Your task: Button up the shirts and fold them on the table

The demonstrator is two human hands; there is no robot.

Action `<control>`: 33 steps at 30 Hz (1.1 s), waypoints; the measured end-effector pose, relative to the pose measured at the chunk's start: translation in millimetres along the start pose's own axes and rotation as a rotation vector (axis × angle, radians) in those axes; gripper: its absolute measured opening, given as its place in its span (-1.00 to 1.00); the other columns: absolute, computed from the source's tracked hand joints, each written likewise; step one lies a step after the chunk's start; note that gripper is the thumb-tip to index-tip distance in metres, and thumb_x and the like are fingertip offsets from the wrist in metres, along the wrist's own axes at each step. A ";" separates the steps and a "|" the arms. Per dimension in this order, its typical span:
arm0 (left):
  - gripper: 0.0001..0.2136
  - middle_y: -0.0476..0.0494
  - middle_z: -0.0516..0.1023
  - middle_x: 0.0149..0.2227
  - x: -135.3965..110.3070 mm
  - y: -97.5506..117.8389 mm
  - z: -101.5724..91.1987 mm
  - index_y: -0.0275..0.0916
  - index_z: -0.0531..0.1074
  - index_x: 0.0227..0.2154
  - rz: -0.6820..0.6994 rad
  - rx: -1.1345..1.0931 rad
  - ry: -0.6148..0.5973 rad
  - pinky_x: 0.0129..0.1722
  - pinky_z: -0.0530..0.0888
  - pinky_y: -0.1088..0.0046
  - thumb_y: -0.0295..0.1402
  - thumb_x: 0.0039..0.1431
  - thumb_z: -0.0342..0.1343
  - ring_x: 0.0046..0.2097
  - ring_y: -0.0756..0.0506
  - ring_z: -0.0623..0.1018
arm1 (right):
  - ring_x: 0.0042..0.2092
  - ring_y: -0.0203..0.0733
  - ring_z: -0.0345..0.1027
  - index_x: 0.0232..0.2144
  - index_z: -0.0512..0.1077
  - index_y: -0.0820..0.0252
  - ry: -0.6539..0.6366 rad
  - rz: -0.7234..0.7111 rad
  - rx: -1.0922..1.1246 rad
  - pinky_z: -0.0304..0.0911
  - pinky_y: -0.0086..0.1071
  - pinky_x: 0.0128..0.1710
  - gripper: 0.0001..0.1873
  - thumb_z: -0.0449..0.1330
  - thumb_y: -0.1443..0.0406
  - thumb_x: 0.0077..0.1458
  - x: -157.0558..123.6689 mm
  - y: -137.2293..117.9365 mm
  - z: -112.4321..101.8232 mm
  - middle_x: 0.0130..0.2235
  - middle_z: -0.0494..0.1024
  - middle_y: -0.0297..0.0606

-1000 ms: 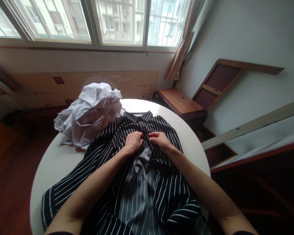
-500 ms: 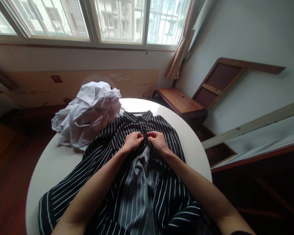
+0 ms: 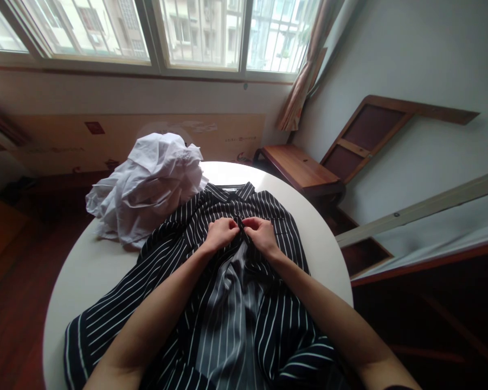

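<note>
A black shirt with white stripes [image 3: 126,303] lies spread on a round white table [image 3: 329,254], its collar toward the window. Below the collar the front edges part, and the paler inside of the cloth shows between them. My left hand [image 3: 222,234] pinches the left front edge at chest height. Close beside it, my right hand [image 3: 261,234] pinches the right front edge, the fingertips of both almost meeting. Any button between the fingers is too small to make out.
A crumpled heap of white cloth [image 3: 150,184] sits on the table's far left, touching the striped shirt. Beyond the table's right far edge stands a low wooden bench [image 3: 299,168]. A wooden panel with a long arm [image 3: 370,127] leans by the wall.
Both hands stay at the same spot on the shirt front, with only a slight shift of the fingers. The view has tilted very slightly.
</note>
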State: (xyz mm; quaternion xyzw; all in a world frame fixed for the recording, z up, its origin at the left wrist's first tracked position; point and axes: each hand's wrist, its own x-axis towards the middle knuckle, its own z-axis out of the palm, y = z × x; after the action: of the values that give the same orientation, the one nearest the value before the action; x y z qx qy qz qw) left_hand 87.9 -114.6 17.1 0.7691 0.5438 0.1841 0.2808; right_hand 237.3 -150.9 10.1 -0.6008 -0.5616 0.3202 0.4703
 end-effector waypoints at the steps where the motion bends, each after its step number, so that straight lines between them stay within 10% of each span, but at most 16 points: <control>1: -0.82 -0.08 0.60 -0.34 0.2 0.2 -0.9 -0.20 0.55 -0.40 -0.008 -0.020 -0.008 -0.22 0.38 0.43 -0.28 0.05 0.07 -0.25 -0.10 0.54 | -0.26 -0.19 0.49 -0.34 0.52 0.23 -0.003 0.001 -0.011 0.38 -0.30 -0.15 -0.76 0.15 0.41 -0.13 -0.3 -0.3 0.6 -0.31 0.60 -0.23; 18: -0.81 -0.08 0.58 -0.39 5.1 -7.5 -2.1 -0.27 0.56 -0.41 -0.024 -0.209 -0.046 -0.28 0.40 0.51 -0.29 0.00 0.10 -0.29 -0.06 0.52 | -0.34 -0.22 0.44 -0.43 0.47 0.23 -0.066 0.205 0.426 0.37 -0.34 -0.31 -0.83 0.23 0.30 -0.19 4.6 5.4 5.7 -0.39 0.55 -0.28; 33: -0.69 -0.11 0.59 -0.46 5.2 -6.1 10.3 -0.32 0.59 -0.39 0.021 -0.422 0.028 -0.41 0.36 0.54 -0.19 0.05 0.05 -0.37 -0.05 0.52 | -0.41 -0.23 0.41 -0.38 0.39 0.15 0.131 -0.184 -0.248 0.29 -0.35 -0.30 -0.88 0.16 0.35 -0.08 -12.2 -10.0 14.5 -0.45 0.52 -0.36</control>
State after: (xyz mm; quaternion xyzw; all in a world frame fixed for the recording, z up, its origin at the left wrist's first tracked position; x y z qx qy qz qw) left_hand 91.3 -110.6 5.2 0.6965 0.4888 0.3074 0.4260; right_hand 218.4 -160.6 12.5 -0.6199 -0.6176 0.1642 0.4554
